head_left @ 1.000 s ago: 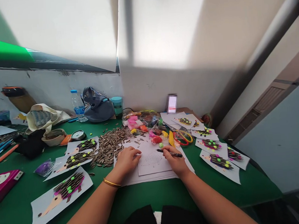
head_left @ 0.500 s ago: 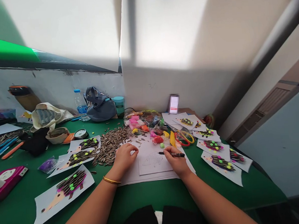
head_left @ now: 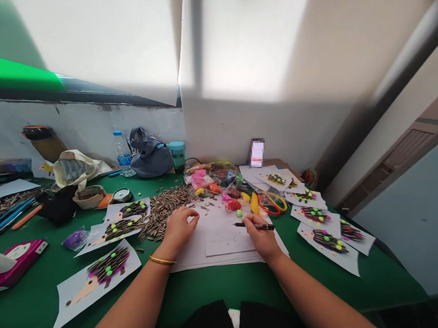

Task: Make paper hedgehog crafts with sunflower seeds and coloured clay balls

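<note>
My right hand (head_left: 260, 235) is closed around a black pen (head_left: 264, 226), whose tip points left over a white sheet (head_left: 229, 247). Faint pencil-like lines on that sheet form a spiny animal drawing (head_left: 223, 234). More white paper (head_left: 189, 259) lies beneath it. My left hand (head_left: 181, 229), a gold bangle on its wrist, rests on the paper left of the drawing. Its fingers are loosely bent and apart, with nothing visible in them. Just beyond it spreads a heap of striped sunflower seeds (head_left: 166, 207). A small green clay lump (head_left: 239, 213) sits behind the sheet.
Finished hedgehog pictures (head_left: 100, 280) lie at left, with more hedgehog cards (head_left: 327, 241) at right. Scissors (head_left: 275, 202) and bagged coloured clay (head_left: 214, 176) are behind the paper. A phone (head_left: 257, 153) leans on the wall. Farther left are a water bottle (head_left: 122, 155) and blue bag (head_left: 149, 156).
The view has shifted slightly, so most things sit a little farther right. My left hand has drawn back slightly leftward from the drawing sheet. My right hand keeps the pen over it.
</note>
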Tool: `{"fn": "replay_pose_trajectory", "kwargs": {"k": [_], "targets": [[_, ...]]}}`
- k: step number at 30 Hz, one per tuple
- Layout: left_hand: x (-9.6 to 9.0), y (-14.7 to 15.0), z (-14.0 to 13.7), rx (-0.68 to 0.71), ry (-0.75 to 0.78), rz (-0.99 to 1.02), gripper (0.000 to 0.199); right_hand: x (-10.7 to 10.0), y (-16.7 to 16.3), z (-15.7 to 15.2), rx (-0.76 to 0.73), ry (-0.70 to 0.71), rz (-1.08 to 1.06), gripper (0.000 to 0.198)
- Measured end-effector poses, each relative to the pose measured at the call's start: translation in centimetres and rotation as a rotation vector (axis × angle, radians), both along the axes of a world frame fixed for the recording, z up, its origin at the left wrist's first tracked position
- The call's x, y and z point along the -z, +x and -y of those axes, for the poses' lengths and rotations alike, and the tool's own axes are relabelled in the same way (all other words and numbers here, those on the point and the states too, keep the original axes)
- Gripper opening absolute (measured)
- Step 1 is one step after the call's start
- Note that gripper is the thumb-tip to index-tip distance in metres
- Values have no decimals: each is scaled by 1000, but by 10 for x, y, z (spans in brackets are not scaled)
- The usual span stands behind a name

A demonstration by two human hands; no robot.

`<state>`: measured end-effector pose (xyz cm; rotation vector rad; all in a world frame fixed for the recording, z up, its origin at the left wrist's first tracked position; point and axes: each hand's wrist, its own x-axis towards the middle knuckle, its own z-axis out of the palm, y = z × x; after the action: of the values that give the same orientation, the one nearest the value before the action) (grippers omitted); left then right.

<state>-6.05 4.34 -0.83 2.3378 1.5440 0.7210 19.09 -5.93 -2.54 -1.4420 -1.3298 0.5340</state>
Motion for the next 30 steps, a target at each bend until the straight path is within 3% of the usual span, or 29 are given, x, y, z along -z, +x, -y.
{"fn": "replay_pose_trajectory", "kwargs": {"k": [21,30], "targets": [[5,5,3,72,33,22,14,-3,-2,1,-59,17,-21,32],[-2,31,39,330,128,85,13,7,-1,1,-160,171,48,27]]}}
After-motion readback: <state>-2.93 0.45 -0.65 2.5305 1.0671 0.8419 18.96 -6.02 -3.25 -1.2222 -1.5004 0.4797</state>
